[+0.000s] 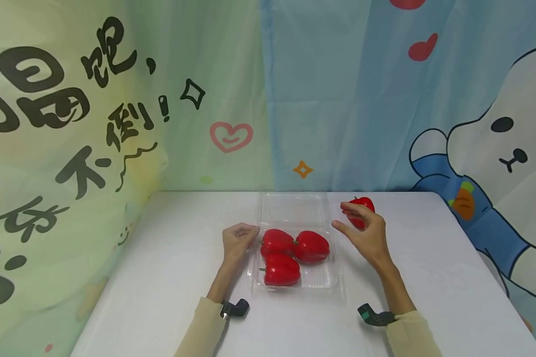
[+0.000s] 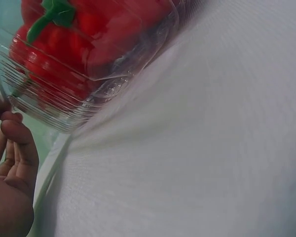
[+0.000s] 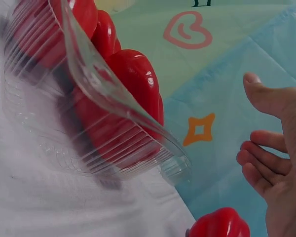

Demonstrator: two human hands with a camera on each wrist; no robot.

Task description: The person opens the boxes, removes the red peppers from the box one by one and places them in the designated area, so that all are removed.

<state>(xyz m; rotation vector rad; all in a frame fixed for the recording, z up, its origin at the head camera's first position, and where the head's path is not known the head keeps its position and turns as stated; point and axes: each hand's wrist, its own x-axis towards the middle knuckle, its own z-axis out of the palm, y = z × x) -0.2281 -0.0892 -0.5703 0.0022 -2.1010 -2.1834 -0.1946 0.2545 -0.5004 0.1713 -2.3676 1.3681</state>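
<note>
A clear plastic clamshell container (image 1: 314, 282) lies with its lid (image 1: 293, 208) folded back. Three red bell peppers sit inside: one at the back left (image 1: 277, 242), one at the right (image 1: 311, 247), one at the front left (image 1: 282, 270). My left hand (image 1: 238, 241) pinches the container's rim at its left side between thumb and fingertips, seen close in the left wrist view. To the right of the container, my right hand (image 1: 367, 235) is raised with thumb and fingers apart and nothing between them. Beyond it is another red bell pepper (image 1: 364, 202), partly hidden by the fingers.
A white-covered table (image 1: 169, 277) carries everything. Behind it hangs a printed curtain (image 1: 339, 99) with hearts, lettering and a white cartoon animal. Dark wrist cameras are strapped to the left wrist (image 1: 235, 308) and the right wrist (image 1: 375, 316).
</note>
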